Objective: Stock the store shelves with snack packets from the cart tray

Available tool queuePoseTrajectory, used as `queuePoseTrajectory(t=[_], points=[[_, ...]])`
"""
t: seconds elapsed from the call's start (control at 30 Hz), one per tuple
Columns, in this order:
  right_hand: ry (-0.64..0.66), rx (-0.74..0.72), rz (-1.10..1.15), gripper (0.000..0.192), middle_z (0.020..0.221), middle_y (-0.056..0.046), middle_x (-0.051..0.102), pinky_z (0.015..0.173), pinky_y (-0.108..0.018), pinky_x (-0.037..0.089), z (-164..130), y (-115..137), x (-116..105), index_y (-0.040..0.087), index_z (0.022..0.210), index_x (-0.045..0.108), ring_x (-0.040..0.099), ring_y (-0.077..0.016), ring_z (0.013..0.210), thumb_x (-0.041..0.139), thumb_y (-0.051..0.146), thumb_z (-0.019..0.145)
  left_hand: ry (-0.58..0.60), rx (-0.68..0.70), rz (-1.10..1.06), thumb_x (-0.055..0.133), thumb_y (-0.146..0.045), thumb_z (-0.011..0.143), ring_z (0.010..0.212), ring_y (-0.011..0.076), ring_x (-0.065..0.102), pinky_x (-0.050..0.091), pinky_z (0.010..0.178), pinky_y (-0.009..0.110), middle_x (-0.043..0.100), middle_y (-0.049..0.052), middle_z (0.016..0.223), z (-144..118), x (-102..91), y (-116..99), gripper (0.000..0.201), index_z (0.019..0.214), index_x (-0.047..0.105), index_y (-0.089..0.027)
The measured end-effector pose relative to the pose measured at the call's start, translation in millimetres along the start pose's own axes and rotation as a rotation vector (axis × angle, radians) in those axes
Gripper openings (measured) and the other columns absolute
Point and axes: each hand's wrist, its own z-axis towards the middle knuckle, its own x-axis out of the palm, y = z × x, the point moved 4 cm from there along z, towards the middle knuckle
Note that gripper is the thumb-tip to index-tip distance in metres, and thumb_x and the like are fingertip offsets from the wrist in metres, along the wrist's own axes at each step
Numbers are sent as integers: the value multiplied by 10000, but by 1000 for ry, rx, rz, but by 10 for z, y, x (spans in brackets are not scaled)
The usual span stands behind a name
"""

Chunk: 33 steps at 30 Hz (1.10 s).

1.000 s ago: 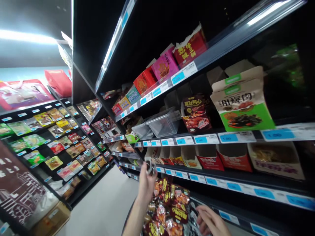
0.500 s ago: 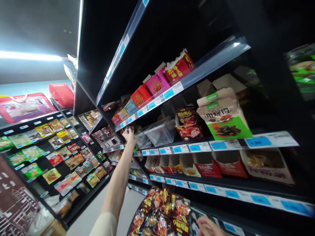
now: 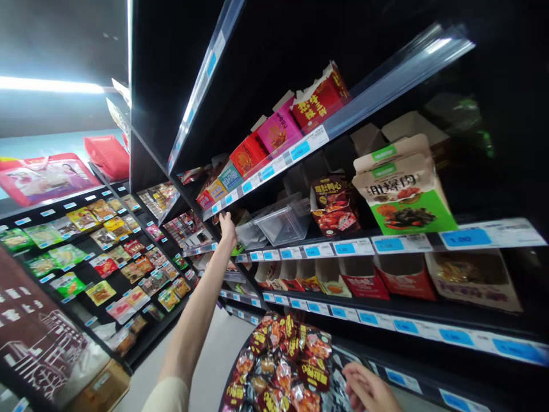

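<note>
My left hand (image 3: pixel 228 226) reaches far forward to the middle shelf, just below the price rail of the upper shelf. Its fingers are curled, and whatever lies in them is too small and far to make out. Clear plastic bins (image 3: pixel 281 220) stand to the right of that hand. My right hand (image 3: pixel 369 389) is low at the front, fingers bent together beside a heap of dark snack packets (image 3: pixel 278 366) with yellow lettering. Whether it grips anything there is hidden. The packets lie on a rounded black surface below the shelves.
A dark packet box (image 3: pixel 334 206) and a green and beige box (image 3: pixel 405 186) stand on the middle shelf. Colourful open boxes (image 3: pixel 278 129) line the shelf above, cartons (image 3: pixel 364 277) the one below. Hanging snack bags (image 3: pixel 103 266) fill a rack at left, with a cardboard box (image 3: pixel 105 389) below.
The view has shifted slightly. My left hand has gone a little higher, closer under the upper shelf's rail, and the clear item seen at its fingers no longer shows. My right hand stays by the packets.
</note>
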Motion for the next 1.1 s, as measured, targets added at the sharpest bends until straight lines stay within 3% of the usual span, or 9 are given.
queuePoseTrajectory(t=[0.07,0.13,0.27,0.37,0.47,0.53,0.7,0.9,1.1], points=[[-4,-6,-13,562,655,-12,641,521,-290,514,-53,87,13,233,809,624,631,-184,536,632,784,701,165,87,87,544,-286,967,1353,237,546,487,1086,418,511,138,1514,-350,-139,-25,512,1462,418,-257],[-17,-8,-29,561,637,-8,636,527,-291,518,-122,198,18,223,814,622,620,-174,524,615,779,738,487,331,272,552,-318,972,1255,236,606,522,1031,401,607,121,1395,-927,-303,-24,464,1425,471,-255],[-23,-16,-55,559,674,-23,667,553,-304,539,-174,307,-2,209,847,617,641,-176,551,654,757,742,1407,682,644,480,-280,1020,1005,195,671,520,940,330,717,68,1046,-2649,-802,356,253,1209,642,-233],[-22,-5,-115,488,693,-24,680,574,-308,554,-176,256,-18,210,883,623,661,-179,583,655,690,800,1778,821,599,495,-221,1011,962,196,657,500,901,322,707,71,954,-3972,-1283,709,174,1076,656,-208],[-42,-1,-178,429,708,-27,691,587,-311,570,-195,201,-28,210,904,624,671,-177,590,647,634,839,1736,768,551,569,-262,981,1022,215,647,507,916,342,695,82,1006,-4880,-1587,993,193,1149,633,-192],[-58,-2,-233,411,721,-31,696,575,-302,571,-206,178,-31,205,919,628,671,-172,590,646,609,850,1597,611,586,586,-250,962,1126,244,625,504,988,388,683,100,1094,-5175,-1715,1124,286,1239,604,-181],[-92,47,-408,436,752,-36,692,496,-253,538,-218,121,-33,194,953,628,653,-153,594,609,621,864,1331,203,515,513,-224,989,1349,254,516,448,1151,440,620,131,1348,-5412,-2011,1230,394,1379,541,-181],[-91,153,-569,453,831,-69,710,611,-319,597,-192,191,-9,163,989,628,691,-185,687,619,594,848,1334,208,464,545,-52,874,1466,307,420,448,1171,455,488,178,1535,-5696,-2174,1380,615,1474,471,-168],[285,244,-1137,517,1229,-103,671,893,-353,558,-87,454,428,173,1194,613,704,-203,963,785,420,774,1325,141,359,556,15,790,1495,302,373,443,1173,461,485,173,1531,-5682,-2185,1456,667,1423,504,-188]])
